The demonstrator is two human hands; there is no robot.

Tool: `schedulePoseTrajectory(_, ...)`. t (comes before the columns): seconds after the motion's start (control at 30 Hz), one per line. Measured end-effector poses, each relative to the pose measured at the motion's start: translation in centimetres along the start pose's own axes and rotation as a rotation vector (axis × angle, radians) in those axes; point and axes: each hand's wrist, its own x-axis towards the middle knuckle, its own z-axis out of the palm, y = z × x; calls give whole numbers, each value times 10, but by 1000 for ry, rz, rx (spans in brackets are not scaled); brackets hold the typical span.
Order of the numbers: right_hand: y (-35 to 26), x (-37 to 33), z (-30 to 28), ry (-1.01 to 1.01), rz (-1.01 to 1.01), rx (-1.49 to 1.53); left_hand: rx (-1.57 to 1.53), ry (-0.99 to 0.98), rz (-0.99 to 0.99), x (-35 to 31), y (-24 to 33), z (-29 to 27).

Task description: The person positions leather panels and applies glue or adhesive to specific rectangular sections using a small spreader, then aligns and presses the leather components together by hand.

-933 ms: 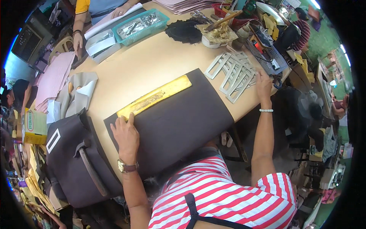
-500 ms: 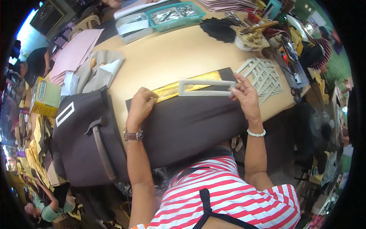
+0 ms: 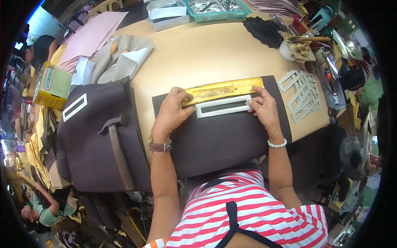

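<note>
In my right hand is the right end of a white rectangular frame with a long slot, held between thumb and fingers. It lies along the near side of a yellow, stained strip on dark brown sheet material. My left hand is at the left ends of both: bent fingers rest by the strip, and the thumb reaches to the frame's corner, apart from the forefinger. Whether the frame lies flat on the sheet I cannot tell.
To the left, a hammer and another white frame lie on folded dark material. Several similar frames are piled at the right. Farther back stand a teal basket and a white box.
The white frame has come down from over the yellow strip to its near side, with my right hand on it. My left thumb has spread toward the frame's left end.
</note>
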Motion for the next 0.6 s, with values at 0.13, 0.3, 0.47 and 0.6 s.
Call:
schedulePoseTrajectory(0.13,-6,2,2,7,17,-12,22,4,6,0,3,-1)
schedulePoseTrajectory(0.3,-5,1,3,32,6,-25,31,44,32,-1,1,4)
schedulePoseTrajectory(0.47,6,2,6,164,-122,-204,34,34,0,-2,6,2)
schedulePoseTrajectory(0.6,6,1,6,192,-104,-211,31,49,23,-1,5,5)
